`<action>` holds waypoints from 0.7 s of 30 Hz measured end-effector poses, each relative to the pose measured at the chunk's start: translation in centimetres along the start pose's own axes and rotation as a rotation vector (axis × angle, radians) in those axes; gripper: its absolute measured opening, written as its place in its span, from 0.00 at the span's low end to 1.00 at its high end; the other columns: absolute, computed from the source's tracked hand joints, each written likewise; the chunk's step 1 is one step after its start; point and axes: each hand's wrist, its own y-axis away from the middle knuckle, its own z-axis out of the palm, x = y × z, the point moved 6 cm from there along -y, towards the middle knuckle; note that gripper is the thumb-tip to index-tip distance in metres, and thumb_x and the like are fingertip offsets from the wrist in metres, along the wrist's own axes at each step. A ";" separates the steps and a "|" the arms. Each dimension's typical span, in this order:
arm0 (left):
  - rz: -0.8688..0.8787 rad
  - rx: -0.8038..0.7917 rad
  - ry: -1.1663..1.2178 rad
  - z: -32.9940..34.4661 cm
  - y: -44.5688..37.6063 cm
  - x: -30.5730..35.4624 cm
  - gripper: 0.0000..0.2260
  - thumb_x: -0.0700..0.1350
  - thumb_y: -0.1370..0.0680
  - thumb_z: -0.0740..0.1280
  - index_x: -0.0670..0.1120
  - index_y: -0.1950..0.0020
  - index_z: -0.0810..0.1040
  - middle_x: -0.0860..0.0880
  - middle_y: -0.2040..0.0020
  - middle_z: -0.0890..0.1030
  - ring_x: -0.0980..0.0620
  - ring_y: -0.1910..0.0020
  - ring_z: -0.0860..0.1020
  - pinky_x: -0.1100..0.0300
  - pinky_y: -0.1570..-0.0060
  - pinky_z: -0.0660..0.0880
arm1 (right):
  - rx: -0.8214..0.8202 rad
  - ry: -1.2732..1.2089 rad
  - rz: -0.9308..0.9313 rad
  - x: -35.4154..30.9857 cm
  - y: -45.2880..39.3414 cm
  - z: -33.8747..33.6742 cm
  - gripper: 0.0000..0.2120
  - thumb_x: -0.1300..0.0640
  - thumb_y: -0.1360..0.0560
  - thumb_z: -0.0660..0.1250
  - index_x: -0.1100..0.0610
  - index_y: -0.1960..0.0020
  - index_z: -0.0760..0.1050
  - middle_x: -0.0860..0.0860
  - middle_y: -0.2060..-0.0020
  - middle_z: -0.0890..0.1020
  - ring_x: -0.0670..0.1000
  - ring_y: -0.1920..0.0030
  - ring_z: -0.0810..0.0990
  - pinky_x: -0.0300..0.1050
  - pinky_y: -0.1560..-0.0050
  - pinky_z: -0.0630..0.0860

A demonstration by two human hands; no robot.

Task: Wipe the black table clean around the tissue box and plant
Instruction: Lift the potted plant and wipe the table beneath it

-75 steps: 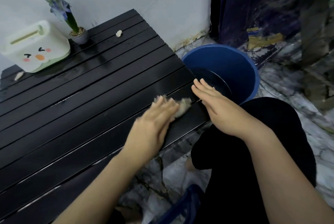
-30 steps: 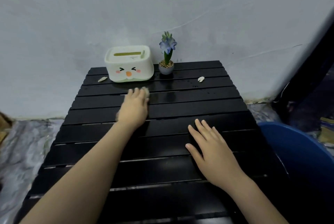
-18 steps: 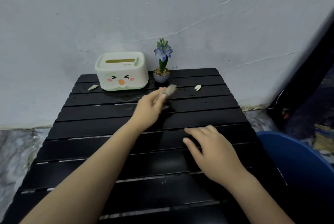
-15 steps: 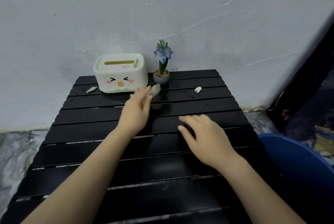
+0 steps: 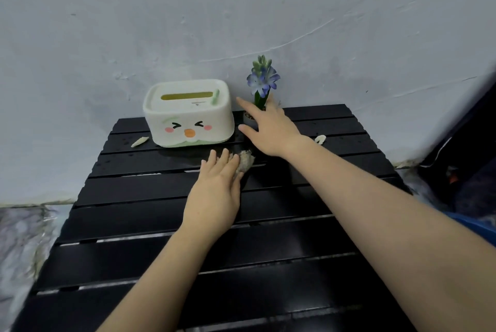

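Observation:
The black slatted table (image 5: 268, 264) fills the lower view. At its far edge stand a white tissue box (image 5: 188, 114) with a cartoon face and a small potted plant (image 5: 262, 81) with a blue flower. My left hand (image 5: 214, 192) lies flat on the table in front of the box, pressing a grey rag (image 5: 245, 161) under its fingertips. My right hand (image 5: 268, 127) reaches to the plant, fingers spread around the pot (image 5: 249, 117), which it mostly hides. I cannot tell if it touches the pot.
One pale scrap (image 5: 139, 141) lies left of the tissue box and another scrap (image 5: 320, 139) right of my right wrist. The wall rises directly behind the table. A blue bucket's rim (image 5: 480, 227) shows at the right edge; marble floor (image 5: 21, 237) is at the left.
My right hand has lifted off the table's middle and reached forward to the plant. My left hand with the rag stays in front of the tissue box, now lying flat.

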 end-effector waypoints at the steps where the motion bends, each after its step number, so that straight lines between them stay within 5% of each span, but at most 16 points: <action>1: 0.005 -0.001 0.000 0.1 0.0 0.0 0.20 0.42 0.17 0.62 0.44 0.25 0.70 0.43 0.23 0.67 0.41 0.21 0.59 0.51 0.23 0.52 | -0.004 -0.028 -0.001 0.1 -0.7 0.2 0.28 0.45 0.18 0.58 0.42 0.21 0.53 0.64 0.24 0.55 0.67 0.28 0.61 0.61 0.30 0.65; 6: -0.027 0.056 0.001 0.1 0.0 -0.4 0.20 0.42 0.17 0.62 0.45 0.25 0.70 0.45 0.24 0.68 0.45 0.22 0.62 0.57 0.25 0.53 | 0.044 -0.191 -0.002 -0.3 -1.4 0.3 0.20 0.54 0.19 0.62 0.56 0.28 0.66 0.62 0.35 0.65 0.65 0.35 0.67 0.58 0.32 0.67; 13: -0.304 0.074 -0.107 2.7 -1.8 2.8 0.21 0.41 0.15 0.54 0.43 0.21 0.60 0.42 0.20 0.59 0.40 0.20 0.54 0.48 0.22 0.53 | 0.243 -0.154 -0.054 4.5 2.4 -6.1 0.19 0.52 0.20 0.64 0.54 0.30 0.68 0.61 0.35 0.67 0.62 0.36 0.70 0.57 0.30 0.67; 16: -0.164 -0.038 -0.096 4.9 -2.4 7.8 0.22 0.40 0.15 0.54 0.44 0.20 0.58 0.43 0.19 0.57 0.42 0.20 0.52 0.50 0.21 0.50 | 0.285 -0.107 -0.010 8.0 4.9 -9.3 0.20 0.53 0.20 0.65 0.53 0.30 0.68 0.62 0.35 0.67 0.63 0.37 0.70 0.55 0.30 0.67; 18: -0.034 -0.110 -0.067 6.0 -2.0 10.9 0.21 0.40 0.16 0.55 0.46 0.22 0.61 0.44 0.21 0.63 0.44 0.21 0.58 0.52 0.23 0.56 | 0.307 -0.100 0.026 9.9 6.8 -11.0 0.20 0.54 0.21 0.66 0.53 0.30 0.69 0.62 0.35 0.67 0.64 0.38 0.70 0.55 0.30 0.67; 21: -0.052 -0.010 0.022 3.9 -3.5 11.2 0.14 0.44 0.16 0.57 0.49 0.32 0.73 0.42 0.39 0.81 0.39 0.40 0.78 0.49 0.45 0.74 | 0.337 -0.084 0.077 12.4 10.1 -12.9 0.19 0.52 0.21 0.66 0.49 0.31 0.69 0.60 0.37 0.67 0.63 0.40 0.72 0.55 0.33 0.69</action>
